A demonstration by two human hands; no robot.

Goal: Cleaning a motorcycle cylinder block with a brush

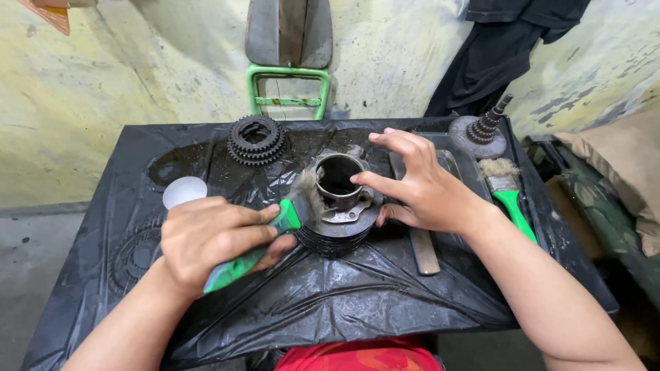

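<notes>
Hands work over an engine cylinder (338, 206) standing upright mid-table on black plastic sheeting (330, 295). The left hand (210, 240) is clenched around a green-handled brush (258, 251), bristles against the cylinder's side; the right hand (419, 189), fingers spread, steadies its rim. A gear stack (256, 139), a second brush (509, 192) and a geared shaft (481, 130) lie nearby.

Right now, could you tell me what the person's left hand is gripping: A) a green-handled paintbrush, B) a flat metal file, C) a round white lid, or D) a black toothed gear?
A: the left hand is closed around a green-handled paintbrush, its bristles against the dark finned metal cylinder.
</notes>
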